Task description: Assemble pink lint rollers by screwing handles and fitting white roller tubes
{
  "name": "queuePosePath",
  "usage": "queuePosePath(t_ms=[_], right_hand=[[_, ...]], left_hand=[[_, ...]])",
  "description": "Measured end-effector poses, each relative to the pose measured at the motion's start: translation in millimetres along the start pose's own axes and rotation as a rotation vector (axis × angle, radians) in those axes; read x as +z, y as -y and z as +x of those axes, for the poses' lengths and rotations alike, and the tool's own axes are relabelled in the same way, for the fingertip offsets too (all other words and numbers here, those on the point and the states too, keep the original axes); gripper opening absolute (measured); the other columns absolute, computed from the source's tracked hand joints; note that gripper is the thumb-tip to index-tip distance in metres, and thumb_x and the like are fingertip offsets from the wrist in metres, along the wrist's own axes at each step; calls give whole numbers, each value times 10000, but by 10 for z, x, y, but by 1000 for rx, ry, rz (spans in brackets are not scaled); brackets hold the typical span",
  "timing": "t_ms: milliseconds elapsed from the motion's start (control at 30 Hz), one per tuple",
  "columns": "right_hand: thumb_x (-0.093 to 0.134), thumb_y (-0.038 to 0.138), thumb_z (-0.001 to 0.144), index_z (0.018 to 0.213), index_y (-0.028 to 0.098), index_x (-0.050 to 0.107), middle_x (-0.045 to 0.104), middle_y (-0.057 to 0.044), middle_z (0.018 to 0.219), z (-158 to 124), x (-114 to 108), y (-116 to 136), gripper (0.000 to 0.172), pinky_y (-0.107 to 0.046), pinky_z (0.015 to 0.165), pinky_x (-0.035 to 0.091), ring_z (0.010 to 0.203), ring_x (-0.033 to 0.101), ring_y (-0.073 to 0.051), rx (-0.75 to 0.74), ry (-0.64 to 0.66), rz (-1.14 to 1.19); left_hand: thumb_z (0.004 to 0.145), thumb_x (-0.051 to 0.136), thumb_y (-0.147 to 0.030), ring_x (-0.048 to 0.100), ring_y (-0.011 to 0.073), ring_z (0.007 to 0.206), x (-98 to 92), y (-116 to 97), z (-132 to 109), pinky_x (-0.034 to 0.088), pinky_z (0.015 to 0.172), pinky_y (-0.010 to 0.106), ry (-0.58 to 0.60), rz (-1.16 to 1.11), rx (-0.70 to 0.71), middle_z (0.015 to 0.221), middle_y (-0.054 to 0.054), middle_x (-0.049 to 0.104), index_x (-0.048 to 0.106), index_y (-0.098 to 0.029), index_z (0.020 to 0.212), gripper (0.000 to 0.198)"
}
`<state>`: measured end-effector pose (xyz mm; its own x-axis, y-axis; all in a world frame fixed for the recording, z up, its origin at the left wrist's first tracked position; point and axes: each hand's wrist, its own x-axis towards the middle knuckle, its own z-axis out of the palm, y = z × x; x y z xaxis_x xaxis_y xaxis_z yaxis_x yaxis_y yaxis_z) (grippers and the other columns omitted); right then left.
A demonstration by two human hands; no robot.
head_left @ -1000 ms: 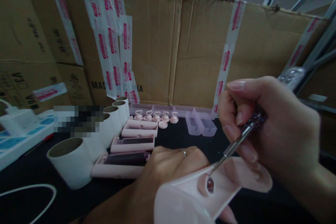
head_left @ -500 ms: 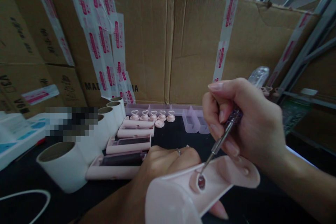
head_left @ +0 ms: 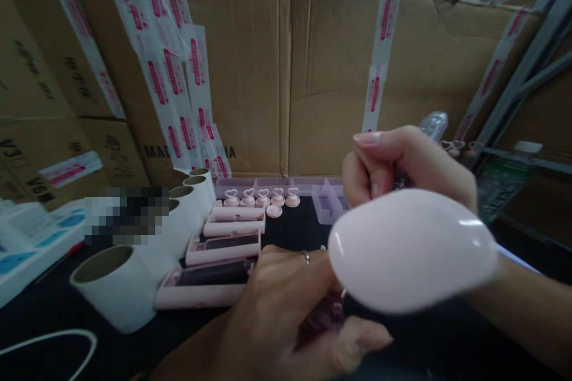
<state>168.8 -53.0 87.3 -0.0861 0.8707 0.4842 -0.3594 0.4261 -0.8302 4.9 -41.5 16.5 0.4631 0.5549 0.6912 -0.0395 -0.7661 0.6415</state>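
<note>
The glossy pink oval plastic shell (head_left: 413, 250) has been turned over since half a second ago: its recessed inner face, where the tool tip was then set, is no longer shown, and the smooth domed back is now presented to the camera. It is held low at about four o'clock in the view, above the black bench (head_left: 295, 232). The left hand (head_left: 286, 309) is closed around its near end, a ring showing on one finger. The right hand (head_left: 402, 166) is curled shut on the clear-handled screwdriver (head_left: 432, 126), of which only the transparent butt is seen at two o'clock of the knuckles; shaft and tip are hidden behind the shell. By that turn, work at the recess is judged to be paused or finished, though contact of the tip cannot be told. At nine o'clock of the left hand lie flat pink rectangular cases (head_left: 223, 247), with white cardboard tubes (head_left: 116, 286) beyond them, and small heart-topped pink caps (head_left: 261, 197) at eleven o'clock.
</note>
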Motion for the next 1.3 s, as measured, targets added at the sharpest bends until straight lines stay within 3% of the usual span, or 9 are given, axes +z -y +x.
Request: queuePosePath(t_ms=[167,433,533,633,733,833,967,1167,1300], right_hand=[[527,360,992,491,191,499,388,18,388,85,-31,-89,529,-224,281,156,277,310,-81,211,75,56],[559,401,973,514,162,529,431,11,409,77,-10,-124,518,-173,280,192,282,327,-66,236,88,48],[580,422,970,526,171,490,484,-6,487,117,-25,-45,518,-189,335,320,358,407,-87,151,94,3],[566,318,1014,628,178,564,588,-39,694,206,-131,165,411,-212,602,507,639,579,-124,-144,-55,-171],[591,282,1035,854,198,666,634,-25,843,193,-271,408,213,-191,456,342,544,451,-68,-366,-150,-495],[606,403,1039,1025,264,694,653,10,855,12,-337,489,165,-216,455,319,522,429,-71,-342,125,-976],[720,364,954,1253,284,634,635,-18,1298,-239,-289,266,320,-325,864,532,1046,661,-220,-382,454,-1370],[646,207,948,1058,205,667,688,-70,1127,-174,-220,11,112,-314,750,499,940,678,-239,-281,350,-1450],[625,274,984,1036,184,678,695,-39,959,43,-381,64,117,-296,664,411,807,639,-199,-192,258,-1413]], left_hand=[[995,597,-405,568,104,555,73,9,-8,405,537,222,4,197,131,707,-26,646,659,-226,956,193],[919,707,-330,644,122,772,143,-1,-50,510,711,199,-53,-104,-164,945,-41,704,654,-317,1152,239],[897,710,-402,600,134,712,146,-21,-79,468,596,206,-74,-134,-232,881,-7,676,648,-265,1116,266],[906,689,-440,535,119,636,127,-30,-53,439,552,204,-150,-145,-246,763,-2,622,661,-215,975,237],[908,704,-455,585,116,693,64,-5,35,495,629,190,-321,-188,-251,806,5,652,656,-212,950,251],[885,729,-499,481,75,509,-27,35,148,392,452,164,-507,-240,-289,648,-45,543,611,-213,923,312],[871,745,-496,311,45,327,-98,68,248,237,326,172,-550,-209,-304,492,-100,414,588,-199,898,338],[845,772,-501,339,28,314,-74,71,264,271,315,149,-444,-212,-345,556,-93,486,586,-195,909,364],[894,702,-476,391,50,362,-167,10,317,263,305,157,-532,-309,-260,750,-31,630,566,-212,986,311]])
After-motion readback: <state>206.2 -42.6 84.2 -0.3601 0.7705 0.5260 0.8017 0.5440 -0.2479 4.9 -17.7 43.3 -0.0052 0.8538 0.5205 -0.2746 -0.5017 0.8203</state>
